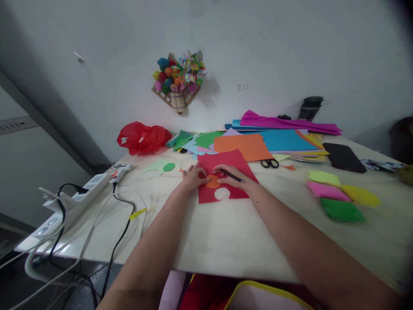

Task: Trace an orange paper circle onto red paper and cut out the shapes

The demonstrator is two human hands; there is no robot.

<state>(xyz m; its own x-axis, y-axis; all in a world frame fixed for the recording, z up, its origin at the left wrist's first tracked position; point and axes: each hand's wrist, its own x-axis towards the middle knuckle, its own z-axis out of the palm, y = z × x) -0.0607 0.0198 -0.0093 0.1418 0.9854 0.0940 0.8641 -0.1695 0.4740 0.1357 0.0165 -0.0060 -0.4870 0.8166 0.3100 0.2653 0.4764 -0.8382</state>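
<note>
A sheet of red paper (235, 161) lies on the table in front of me, with a round, curling cut-out near its lower edge where a pale surface shows. On the sheet rests an orange paper circle (212, 182). My left hand (192, 177) is closed at the circle's left edge, its fingertips gripping it against the red sheet. In my right hand (237, 178) a dark pen (231, 175) is tucked between the fingers, slanting down to the right. The right thumb and fingertips touch the circle's right side. Black-handled scissors (269, 163) lie beyond the sheet.
Coloured paper sheets (241, 147) are piled behind. A red plastic bag (142, 137) sits back left, a power strip (75, 204) with cables at left. Bright soft packets (342, 210) and a black tablet-like slab (343, 157) lie right. A green leaf-shaped cut-out (168, 167) lies left.
</note>
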